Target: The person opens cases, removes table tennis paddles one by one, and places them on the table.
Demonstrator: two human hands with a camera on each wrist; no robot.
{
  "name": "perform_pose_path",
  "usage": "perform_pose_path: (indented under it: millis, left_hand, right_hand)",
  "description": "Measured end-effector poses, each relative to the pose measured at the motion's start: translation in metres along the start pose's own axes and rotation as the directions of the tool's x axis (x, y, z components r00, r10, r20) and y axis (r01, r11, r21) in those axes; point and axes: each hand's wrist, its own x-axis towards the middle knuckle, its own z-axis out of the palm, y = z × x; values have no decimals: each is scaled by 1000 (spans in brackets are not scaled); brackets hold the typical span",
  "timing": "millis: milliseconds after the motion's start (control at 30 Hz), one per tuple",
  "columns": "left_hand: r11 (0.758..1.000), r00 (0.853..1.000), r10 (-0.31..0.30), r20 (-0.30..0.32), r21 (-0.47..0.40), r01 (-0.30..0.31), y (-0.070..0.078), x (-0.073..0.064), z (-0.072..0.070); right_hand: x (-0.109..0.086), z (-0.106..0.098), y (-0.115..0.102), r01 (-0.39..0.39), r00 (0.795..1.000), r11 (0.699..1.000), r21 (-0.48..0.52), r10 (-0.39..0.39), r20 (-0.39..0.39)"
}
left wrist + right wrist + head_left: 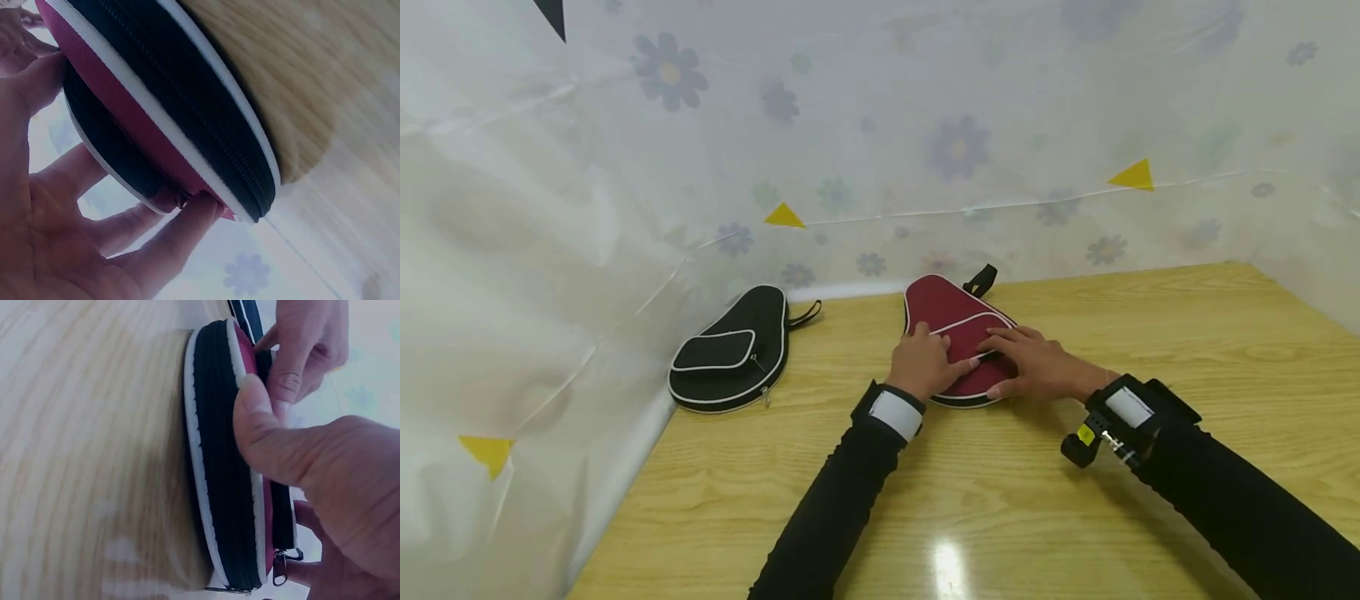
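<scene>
A dark red table tennis bat case (pixel 934 300) with white piping and a black zipped side lies on the table, its narrow end away from me. My left hand (pixel 919 363) holds the raised front pocket (pixel 115 140), thumb along its near edge and fingers bent over its left part. Across from it, my right hand (pixel 1037 362) grips the case's right side. Its thumb (pixel 269 431) presses on the near rim while the fingers bend over the pocket's right end. Beside these fingers hangs a small metal zip pull (pixel 280 567).
A black bat case (pixel 730 350) with white piping, a front pocket and a wrist loop lies to the left on the wooden table (pixel 1000 500). Behind stands a pale flowered sheet (pixel 880 125) with yellow triangular markers. A black strap (pixel 981 279) extends from the red case.
</scene>
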Motion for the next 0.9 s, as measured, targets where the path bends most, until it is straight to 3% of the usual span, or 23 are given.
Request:
perform_pose_path:
  millis: [267,633,900]
  left_hand:
    - [1000,1000,-12,10,-27,12,5,-7,-5]
    - [997,998,59,-24,-44,-60,8,-17,-10]
    - [991,992,119,50,-67,-116,4,-18,-15]
  right_hand:
    - [-4,-7,5,19,1000,1000,1,-19,23]
    - [-9,-17,13,53,998,995,-84,-50,36]
    - [-7,-22,19,78,996,991,-112,-72,61]
